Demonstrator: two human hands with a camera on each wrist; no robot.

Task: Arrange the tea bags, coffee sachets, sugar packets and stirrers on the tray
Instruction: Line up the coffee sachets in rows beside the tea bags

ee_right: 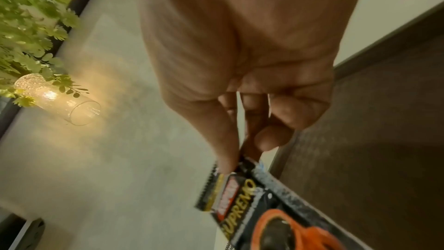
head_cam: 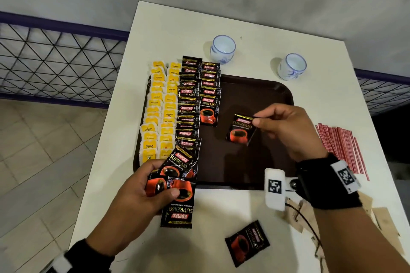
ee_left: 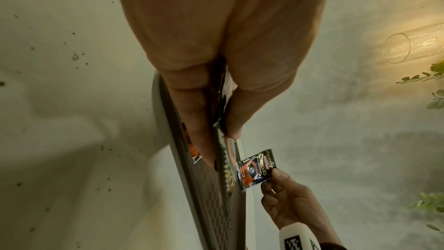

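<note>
A dark brown tray (head_cam: 261,95) lies on the white table. Two columns of yellow tea bags (head_cam: 158,108) fill its left side, with two columns of black coffee sachets (head_cam: 199,93) beside them. My right hand (head_cam: 286,126) pinches one coffee sachet (head_cam: 240,129) by its top corner above the tray's middle; the same sachet (ee_right: 259,212) fills the right wrist view. My left hand (head_cam: 142,190) grips a fanned bunch of coffee sachets (head_cam: 177,184) at the tray's near left corner. One more sachet (head_cam: 247,242) lies loose on the table near me.
Two white-and-blue cups (head_cam: 222,49) (head_cam: 292,66) stand behind the tray. Red-striped stirrers (head_cam: 341,146) lie in a pile right of the tray. Brown sugar packets (head_cam: 383,221) lie under my right forearm. A dark mesh fence (head_cam: 55,60) runs behind the table.
</note>
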